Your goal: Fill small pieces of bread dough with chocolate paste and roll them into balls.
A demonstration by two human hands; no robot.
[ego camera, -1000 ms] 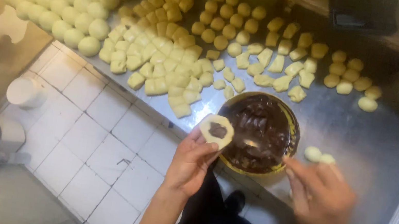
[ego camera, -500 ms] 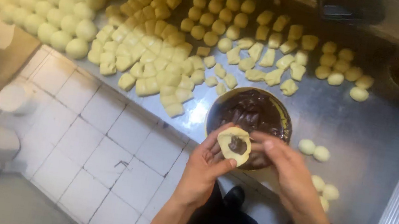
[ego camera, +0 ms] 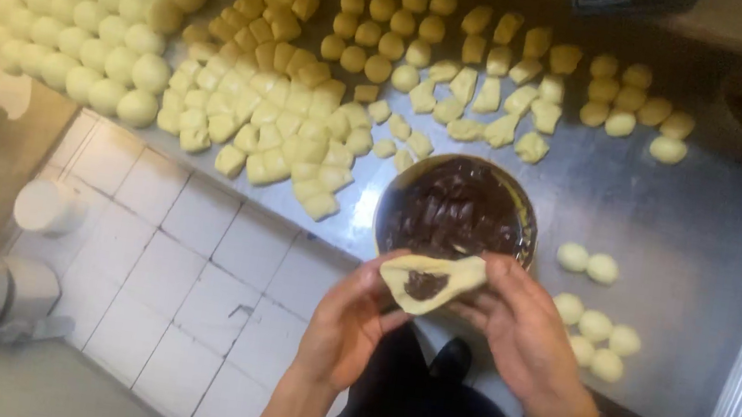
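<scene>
Both hands, the left hand point(ego camera: 356, 318) and the right hand point(ego camera: 523, 332), are closed by the fingertips on a pale flattened dough piece with dark filling point(ego camera: 431, 282), held folded just below the round metal bowl of dark chocolate-coloured filling point(ego camera: 457, 213) so the edges are pinched around the filling.

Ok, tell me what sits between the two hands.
The head view shows a dough piece folded around dark filling, pinched between the left hand and right hand.
</scene>
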